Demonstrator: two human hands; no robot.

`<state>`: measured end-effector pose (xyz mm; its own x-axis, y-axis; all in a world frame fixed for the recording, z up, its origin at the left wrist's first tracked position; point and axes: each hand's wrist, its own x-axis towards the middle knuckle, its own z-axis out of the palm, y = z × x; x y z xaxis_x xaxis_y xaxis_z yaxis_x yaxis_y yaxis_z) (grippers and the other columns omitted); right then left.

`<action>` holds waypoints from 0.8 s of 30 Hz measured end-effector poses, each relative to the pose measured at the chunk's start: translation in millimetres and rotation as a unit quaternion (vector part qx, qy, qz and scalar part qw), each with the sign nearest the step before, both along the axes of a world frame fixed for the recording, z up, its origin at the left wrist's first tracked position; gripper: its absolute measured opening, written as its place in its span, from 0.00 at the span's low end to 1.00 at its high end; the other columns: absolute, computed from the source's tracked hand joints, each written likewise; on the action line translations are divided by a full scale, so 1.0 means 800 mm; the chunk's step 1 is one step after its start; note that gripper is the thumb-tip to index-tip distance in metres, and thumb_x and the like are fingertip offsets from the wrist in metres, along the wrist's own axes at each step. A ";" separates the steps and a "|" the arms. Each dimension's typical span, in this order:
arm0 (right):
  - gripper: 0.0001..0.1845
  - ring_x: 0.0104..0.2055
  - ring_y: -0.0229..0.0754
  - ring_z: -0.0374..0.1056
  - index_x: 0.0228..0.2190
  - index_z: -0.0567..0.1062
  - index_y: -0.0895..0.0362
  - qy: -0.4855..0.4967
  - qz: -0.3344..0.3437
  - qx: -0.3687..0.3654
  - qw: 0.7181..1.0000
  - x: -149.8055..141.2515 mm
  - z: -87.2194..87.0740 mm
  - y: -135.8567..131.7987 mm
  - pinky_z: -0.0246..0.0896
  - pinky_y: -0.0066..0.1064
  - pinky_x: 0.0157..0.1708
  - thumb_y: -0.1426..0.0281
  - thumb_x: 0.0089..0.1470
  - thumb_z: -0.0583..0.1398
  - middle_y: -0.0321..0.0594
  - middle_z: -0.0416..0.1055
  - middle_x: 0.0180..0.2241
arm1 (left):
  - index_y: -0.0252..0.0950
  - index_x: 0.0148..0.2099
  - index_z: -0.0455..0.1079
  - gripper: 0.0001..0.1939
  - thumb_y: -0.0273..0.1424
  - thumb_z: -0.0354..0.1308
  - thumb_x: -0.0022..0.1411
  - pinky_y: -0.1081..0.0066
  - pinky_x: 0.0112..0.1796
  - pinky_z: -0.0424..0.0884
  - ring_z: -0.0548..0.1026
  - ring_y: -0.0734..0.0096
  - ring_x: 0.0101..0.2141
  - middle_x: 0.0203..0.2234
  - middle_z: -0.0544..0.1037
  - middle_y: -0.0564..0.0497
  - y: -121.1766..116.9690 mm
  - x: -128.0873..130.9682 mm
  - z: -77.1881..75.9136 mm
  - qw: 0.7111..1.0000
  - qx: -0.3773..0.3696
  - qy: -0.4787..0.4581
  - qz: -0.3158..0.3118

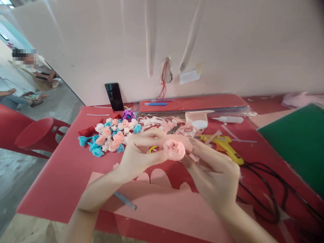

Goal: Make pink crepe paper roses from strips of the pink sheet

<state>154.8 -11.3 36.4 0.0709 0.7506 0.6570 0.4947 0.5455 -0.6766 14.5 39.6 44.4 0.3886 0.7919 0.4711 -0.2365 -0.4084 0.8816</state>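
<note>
A pink paper rose [174,149] is held between both hands above the red table [63,179].

The left hand [138,153] and the right hand [215,177] are closed together on it. A heap of small paper flowers [111,136] is seen behind, a yellow glue gun [225,145] beside.

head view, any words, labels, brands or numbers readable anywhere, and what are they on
None can be read.
White paper note taped to the wall: any writing is too blurred to read.
Yellow glue gun on the red table: no legible brand.
White glue bottle: no label can be made out.
Black phone leaning on the wall: screen dark.
Pink paper rose between both hands: no text.
</note>
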 end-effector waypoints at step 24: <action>0.03 0.22 0.30 0.64 0.21 0.80 0.46 0.374 0.164 -0.272 0.871 0.014 -0.013 0.007 0.60 0.20 0.25 0.63 0.43 0.67 0.29 0.72 0.19 | 0.43 0.41 0.74 0.12 0.39 0.53 0.61 0.68 0.39 0.71 0.74 0.66 0.38 0.35 0.78 0.51 -0.001 0.004 -0.016 0.995 -0.085 -0.040 -0.039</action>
<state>165.6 -5.9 26.2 0.0505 0.9970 0.0593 -0.3183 0.0724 -0.9452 17.3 39.1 31.2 0.4192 0.8316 0.3642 -0.3335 -0.2320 0.9137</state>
